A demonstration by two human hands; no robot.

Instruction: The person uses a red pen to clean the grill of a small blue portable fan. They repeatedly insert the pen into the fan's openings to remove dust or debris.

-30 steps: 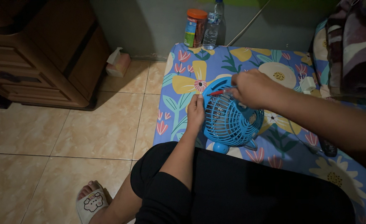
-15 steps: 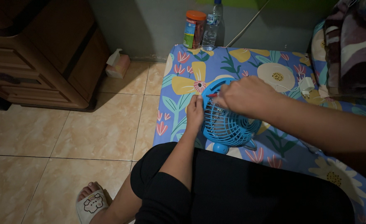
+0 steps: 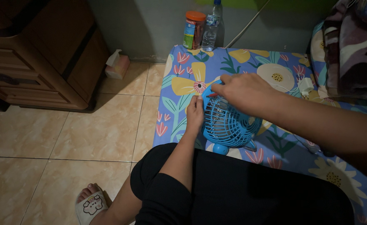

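Two bare hands work at a small blue fan on a flowered mattress.

The blue fan (image 3: 229,125) stands on the flowered mattress (image 3: 191,75), just in front of the person's dark-clothed lap, its grille facing up and toward the camera. The left hand (image 3: 195,114) lies against the fan's left rim, fingers curled onto the grille edge and holding it. The right hand (image 3: 241,91) reaches over the top of the grille, its fingers pinched together on a thin red-tipped tool (image 3: 212,95) set at the upper left of the cage. Behind, against the wall, stand an orange-lidded jar (image 3: 194,29) and a clear water bottle (image 3: 212,27). A white charger plug (image 3: 305,85) lies on the mattress to the right; a tissue box (image 3: 116,64) sits on the tiled floor by a wooden cabinet (image 3: 37,54).
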